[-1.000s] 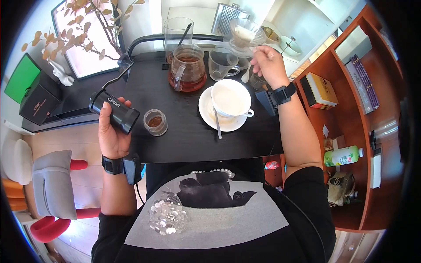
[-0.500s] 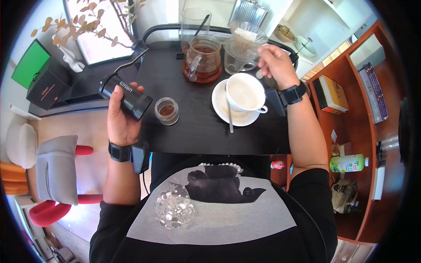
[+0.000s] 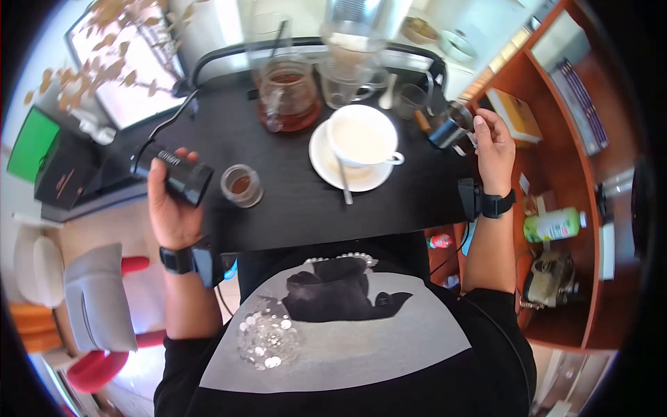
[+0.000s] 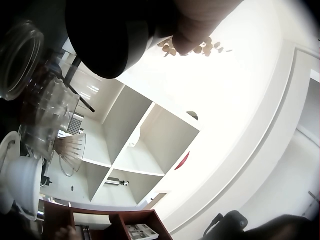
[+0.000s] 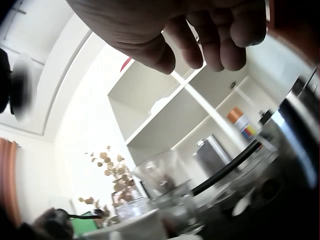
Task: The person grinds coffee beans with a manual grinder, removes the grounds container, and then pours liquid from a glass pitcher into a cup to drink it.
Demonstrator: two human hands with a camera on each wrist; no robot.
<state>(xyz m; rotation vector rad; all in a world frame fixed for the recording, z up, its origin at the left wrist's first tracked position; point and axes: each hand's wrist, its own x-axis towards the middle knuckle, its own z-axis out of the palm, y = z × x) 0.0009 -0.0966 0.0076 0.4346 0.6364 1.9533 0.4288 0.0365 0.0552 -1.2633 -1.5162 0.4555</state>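
Observation:
My left hand [image 3: 174, 208] grips a black hand coffee grinder [image 3: 182, 179] with its crank pointing up and left, held beside the table's left edge; it looms dark in the left wrist view. Just right of it stands a small glass jar [image 3: 242, 186] with brown coffee grounds. At the table's right side my right hand [image 3: 495, 149] is beside a shiny steel pot [image 3: 449, 131] with a wooden handle. In the right wrist view the fingers [image 5: 212, 45] are loosely bent around nothing, apart from the steel. The glass dripper [image 3: 354, 52] sits on a glass mug [image 3: 339, 89].
A white cup [image 3: 361, 135] stands on a saucer [image 3: 321, 165] with a spoon [image 3: 346, 186]. Behind it is a glass carafe [image 3: 288, 101] of reddish-brown liquid. A small glass [image 3: 410, 103] stands back right. Wooden shelves [image 3: 556, 160] adjoin the table's right side.
My right hand has let go of the glass dripper and moved right and toward me, to the steel pot. The dripper now rests on the mug. My left hand keeps holding the grinder.

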